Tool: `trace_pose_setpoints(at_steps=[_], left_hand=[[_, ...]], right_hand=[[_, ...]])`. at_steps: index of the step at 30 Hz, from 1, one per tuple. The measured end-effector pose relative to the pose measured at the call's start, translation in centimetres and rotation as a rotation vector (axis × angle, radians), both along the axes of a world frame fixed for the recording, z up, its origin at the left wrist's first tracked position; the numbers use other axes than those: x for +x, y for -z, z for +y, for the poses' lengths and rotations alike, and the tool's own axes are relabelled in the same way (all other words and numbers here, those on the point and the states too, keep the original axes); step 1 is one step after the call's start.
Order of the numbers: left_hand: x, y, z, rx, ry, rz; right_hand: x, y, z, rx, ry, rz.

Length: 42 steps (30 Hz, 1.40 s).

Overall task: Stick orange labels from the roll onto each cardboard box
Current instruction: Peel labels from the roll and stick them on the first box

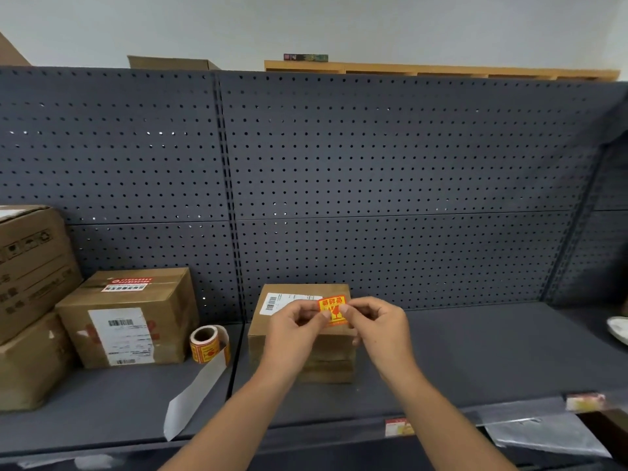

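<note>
An orange label (333,310) with red print is pinched between my left hand (299,329) and my right hand (377,326), just above a small cardboard box (289,300) on the shelf. That box carries a white shipping sticker on top. The roll of orange labels (208,345) stands to the left of it, with a long strip of bare white backing paper (195,392) trailing toward the shelf's front edge. A medium cardboard box (132,321) with a red-and-white sticker on top sits left of the roll.
Two larger cardboard boxes (30,266) are stacked at the far left. A dark pegboard wall (373,181) backs the grey shelf (475,351). Price tags (399,427) sit on the shelf's front rail, and a white object (618,329) shows at the right edge.
</note>
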State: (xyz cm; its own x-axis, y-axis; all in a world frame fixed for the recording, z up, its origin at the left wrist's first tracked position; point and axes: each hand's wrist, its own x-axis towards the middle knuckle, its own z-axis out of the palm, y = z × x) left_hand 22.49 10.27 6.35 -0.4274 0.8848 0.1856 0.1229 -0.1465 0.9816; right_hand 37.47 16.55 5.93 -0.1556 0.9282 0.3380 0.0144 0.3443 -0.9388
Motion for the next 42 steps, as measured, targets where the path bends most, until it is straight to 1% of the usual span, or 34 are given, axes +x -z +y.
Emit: trace_pose_setpoints(at_steps=[4, 7, 12, 18, 23, 27, 36, 40, 42], left_hand=[[0.5, -0.3, 1.8, -0.032, -0.064, 0.122], [0.5, -0.5, 3.0, -0.049, -0.082, 0.186], [-0.5, 0.3, 5.1, -0.186, -0.069, 0.311], [-1.0, 2.2, 6.4, -0.321, -0.127, 0.356], [-1.4, 3.1, 6.6, -0.333, -0.117, 0.387], [-1.5, 3.1, 6.8, -0.357, -0.091, 0.403], [-1.1, 3.6, 6.7, -0.342, -0.122, 0.555], [-0.9, 3.5, 6.4, -0.333, -0.178, 0.635], [-1.0, 3.6, 6.4, -0.336, -0.181, 0.639]], right_hand=[[0.1, 0.5, 1.5, 0.123, 0.132, -0.164], [0.0, 0.7, 3.2, 0.078, 0.108, -0.235], [-0.2, 0.9, 4.8, 0.0, 0.097, -0.338], [-0.8, 2.1, 5.2, -0.078, 0.086, -0.427], [-1.1, 2.3, 5.1, -0.106, 0.097, -0.439], [-1.2, 2.6, 5.1, -0.082, 0.094, -0.478], [-1.6, 2.7, 5.4, -0.08, 0.089, -0.594], [-1.8, 2.7, 5.5, -0.085, 0.09, -0.618], [-2.1, 2.9, 5.5, -0.08, 0.1, -0.629]])
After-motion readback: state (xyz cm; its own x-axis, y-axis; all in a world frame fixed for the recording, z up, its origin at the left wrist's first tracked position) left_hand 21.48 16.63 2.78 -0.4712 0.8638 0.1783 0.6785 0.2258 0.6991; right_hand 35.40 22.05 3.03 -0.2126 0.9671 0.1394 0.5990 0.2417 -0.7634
